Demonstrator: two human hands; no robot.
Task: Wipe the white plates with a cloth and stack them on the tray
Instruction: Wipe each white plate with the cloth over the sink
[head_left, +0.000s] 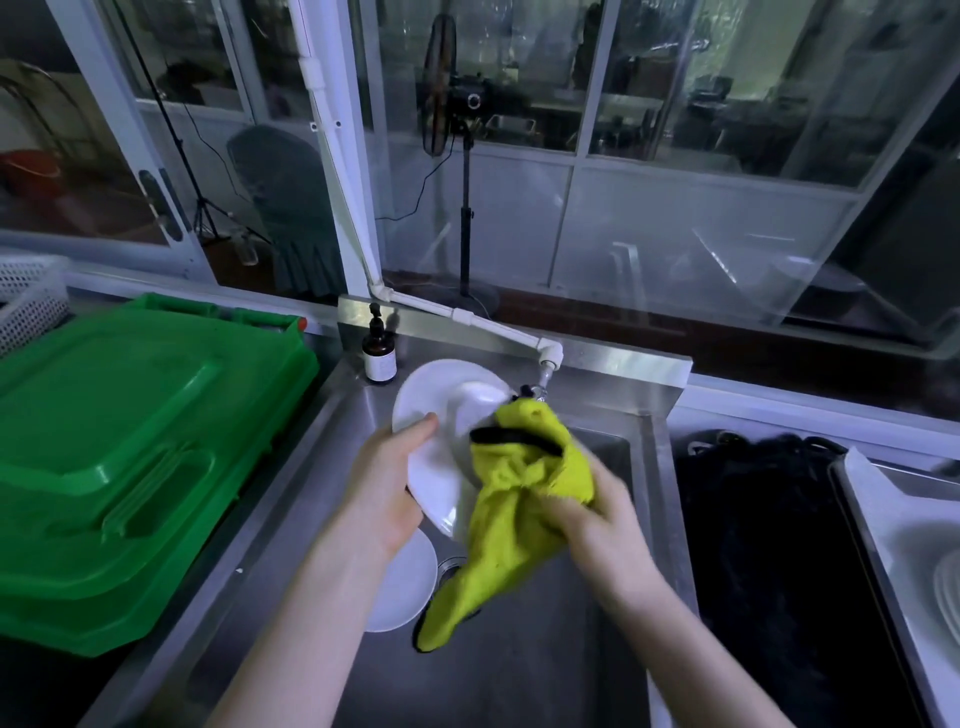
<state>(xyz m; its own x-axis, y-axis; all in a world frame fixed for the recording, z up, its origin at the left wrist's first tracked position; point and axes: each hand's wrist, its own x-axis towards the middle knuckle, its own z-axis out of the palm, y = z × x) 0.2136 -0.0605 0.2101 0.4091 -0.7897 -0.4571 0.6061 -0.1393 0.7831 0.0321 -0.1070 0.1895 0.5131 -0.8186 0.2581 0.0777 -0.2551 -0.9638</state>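
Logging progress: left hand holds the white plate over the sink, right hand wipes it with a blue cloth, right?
Wrong colour: the head view shows the right hand wiping with a yellow-green cloth, not blue. The rest stands.

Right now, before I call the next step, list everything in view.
held plate: one, white, over the sink
second plate: one, white, lying in the sink
stacked plates: count unclear, white, tray at far right
cloth: one, yellow-green, on the held plate
pump bottle: one, amber, sink's back-left corner
crate: one, green, left of the sink
tap: one, white, above the sink
left hand: grips the held plate
right hand: grips the cloth
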